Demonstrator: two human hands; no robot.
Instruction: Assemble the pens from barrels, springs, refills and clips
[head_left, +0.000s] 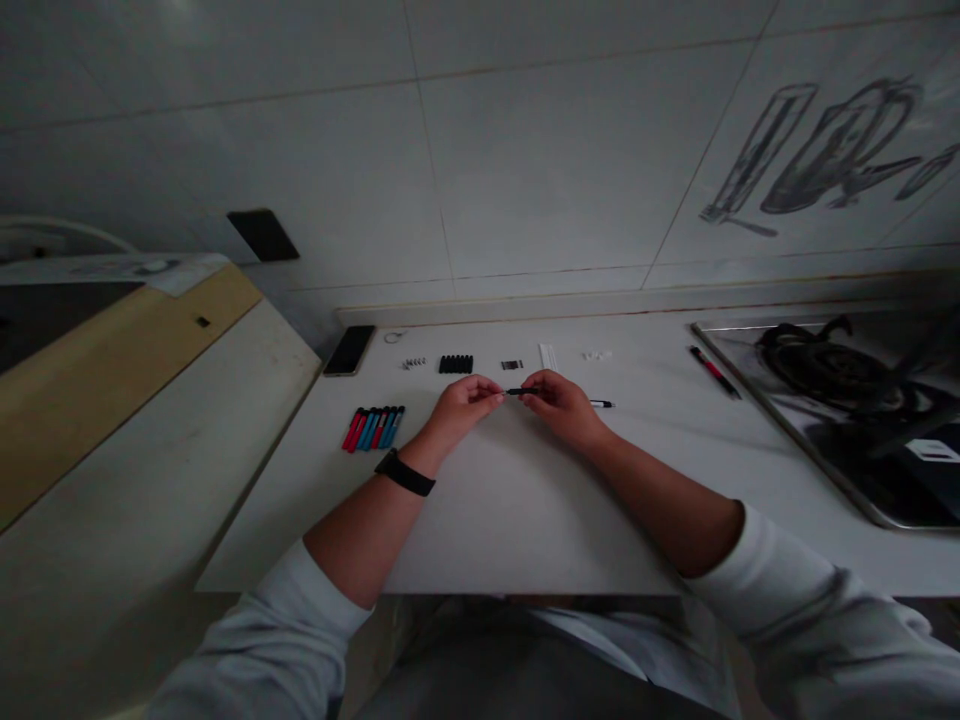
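My left hand (463,404) and my right hand (559,402) meet over the white counter (517,500), both pinched on a thin black pen part (520,391) held level between them. A black-and-white pen piece (602,404) lies just right of my right hand. A row of red and blue pen barrels (373,428) lies left of my left hand. Behind the hands sit small springs (413,363), a bunch of black grips (456,364), a small dark piece (511,365), white tubes (548,356) and small white bits (597,355).
A dark phone (349,350) lies at the counter's back left. A red and black pen (715,371) rests near the gas stove (847,400) on the right. A lower wooden surface (112,380) stands to the left. The tiled wall (525,170) closes the back.
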